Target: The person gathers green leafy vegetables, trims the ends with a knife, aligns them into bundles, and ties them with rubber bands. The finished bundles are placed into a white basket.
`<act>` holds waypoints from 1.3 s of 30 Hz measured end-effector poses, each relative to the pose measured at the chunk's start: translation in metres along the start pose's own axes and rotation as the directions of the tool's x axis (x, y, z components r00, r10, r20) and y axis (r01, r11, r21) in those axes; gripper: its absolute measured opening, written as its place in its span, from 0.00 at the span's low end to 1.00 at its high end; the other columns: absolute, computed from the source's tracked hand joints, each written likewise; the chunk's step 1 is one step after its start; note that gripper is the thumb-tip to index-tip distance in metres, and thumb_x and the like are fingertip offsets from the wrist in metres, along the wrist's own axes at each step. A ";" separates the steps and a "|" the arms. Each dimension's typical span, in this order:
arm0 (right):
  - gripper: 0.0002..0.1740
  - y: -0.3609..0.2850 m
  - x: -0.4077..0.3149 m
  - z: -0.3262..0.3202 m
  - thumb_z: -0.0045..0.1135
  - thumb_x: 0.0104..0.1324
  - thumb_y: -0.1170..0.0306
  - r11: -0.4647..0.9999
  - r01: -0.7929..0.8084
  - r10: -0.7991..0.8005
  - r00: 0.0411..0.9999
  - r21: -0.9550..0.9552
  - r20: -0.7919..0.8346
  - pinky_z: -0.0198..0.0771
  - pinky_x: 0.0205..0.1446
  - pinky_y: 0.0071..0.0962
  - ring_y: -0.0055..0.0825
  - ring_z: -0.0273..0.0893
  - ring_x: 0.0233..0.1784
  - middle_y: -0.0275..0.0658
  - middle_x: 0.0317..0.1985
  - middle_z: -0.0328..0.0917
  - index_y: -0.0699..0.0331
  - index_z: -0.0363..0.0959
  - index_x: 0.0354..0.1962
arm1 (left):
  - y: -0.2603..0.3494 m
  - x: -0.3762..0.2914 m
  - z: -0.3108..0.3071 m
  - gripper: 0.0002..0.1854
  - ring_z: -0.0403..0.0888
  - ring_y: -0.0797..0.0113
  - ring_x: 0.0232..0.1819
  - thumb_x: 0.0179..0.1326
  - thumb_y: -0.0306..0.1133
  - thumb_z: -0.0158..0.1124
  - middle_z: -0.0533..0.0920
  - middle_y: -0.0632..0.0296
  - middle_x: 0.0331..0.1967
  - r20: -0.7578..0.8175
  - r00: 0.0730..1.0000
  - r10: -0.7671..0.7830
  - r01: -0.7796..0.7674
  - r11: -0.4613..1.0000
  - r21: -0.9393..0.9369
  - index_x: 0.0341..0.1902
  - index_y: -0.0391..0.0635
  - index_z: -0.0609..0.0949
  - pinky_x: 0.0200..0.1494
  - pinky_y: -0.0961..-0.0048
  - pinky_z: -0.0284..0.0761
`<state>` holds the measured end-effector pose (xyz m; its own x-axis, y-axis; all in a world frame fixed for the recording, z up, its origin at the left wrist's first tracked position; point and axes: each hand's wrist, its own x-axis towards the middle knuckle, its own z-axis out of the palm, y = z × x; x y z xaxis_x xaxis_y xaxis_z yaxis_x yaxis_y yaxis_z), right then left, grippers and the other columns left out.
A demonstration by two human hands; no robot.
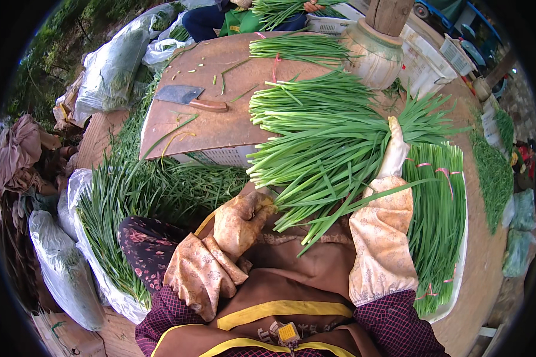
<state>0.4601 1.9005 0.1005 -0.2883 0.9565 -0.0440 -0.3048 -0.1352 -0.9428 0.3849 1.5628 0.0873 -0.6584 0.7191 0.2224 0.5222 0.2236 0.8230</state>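
Observation:
A large bunch of green chives (326, 156) lies fanned across my front, its pale cut ends to the left. My gloved right hand (395, 129) is closed around its leafy end. My gloved left hand (245, 218) is near the lower cut ends, fingers curled; whether it grips a stalk is hidden. Behind, another heap of chives (312, 98) rests on the brown board (232, 129), and a bunch with a pink tie (299, 47) lies farther back. A cleaver with a wooden handle (192, 98) lies on the board's left part.
At right stands a white crate (462, 267) of tied bunches (437, 236). Loose chives (116, 223) fill a plastic-lined container on the left. A large jar (373, 53) holds a wooden post (388, 15). Another person (245, 20) sits across the board. Stuffed plastic bags (111, 71) lie at left.

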 end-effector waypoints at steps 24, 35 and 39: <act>0.24 0.023 -0.033 -0.022 0.61 0.69 0.58 0.983 -0.144 0.142 0.990 0.116 0.022 0.82 0.44 0.34 0.33 0.83 0.40 0.43 0.46 0.83 0.70 0.75 0.52 | -0.018 0.007 0.008 0.07 0.76 0.80 0.20 0.66 0.30 0.64 0.87 0.61 0.31 0.047 0.860 -0.509 0.300 0.429 -0.852 0.40 0.38 0.83 0.21 0.84 0.69; 0.26 0.040 -0.022 -0.036 0.62 0.67 0.64 0.991 0.089 -0.090 0.996 0.096 0.011 0.76 0.52 0.30 0.29 0.76 0.47 0.41 0.52 0.76 0.70 0.71 0.58 | -0.057 0.005 -0.115 0.21 0.75 0.78 0.23 0.69 0.47 0.62 0.85 0.58 0.47 -0.618 0.388 -0.684 -0.079 0.643 -0.761 0.57 0.45 0.77 0.28 0.85 0.74; 0.26 0.033 -0.028 -0.029 0.60 0.69 0.66 0.986 0.154 -0.157 0.986 0.067 0.052 0.72 0.59 0.31 0.30 0.75 0.52 0.40 0.56 0.75 0.69 0.71 0.61 | 0.007 0.009 -0.047 0.20 0.75 0.81 0.29 0.61 0.35 0.75 0.85 0.64 0.36 -0.388 0.807 -0.446 0.227 0.840 -0.493 0.52 0.37 0.83 0.33 0.82 0.73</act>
<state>0.4842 1.8771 0.0608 -0.2833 0.9513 0.1217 -0.4051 -0.0037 -0.9143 0.3577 1.5400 0.1197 -0.9742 0.2254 0.0155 0.0220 0.0262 0.9994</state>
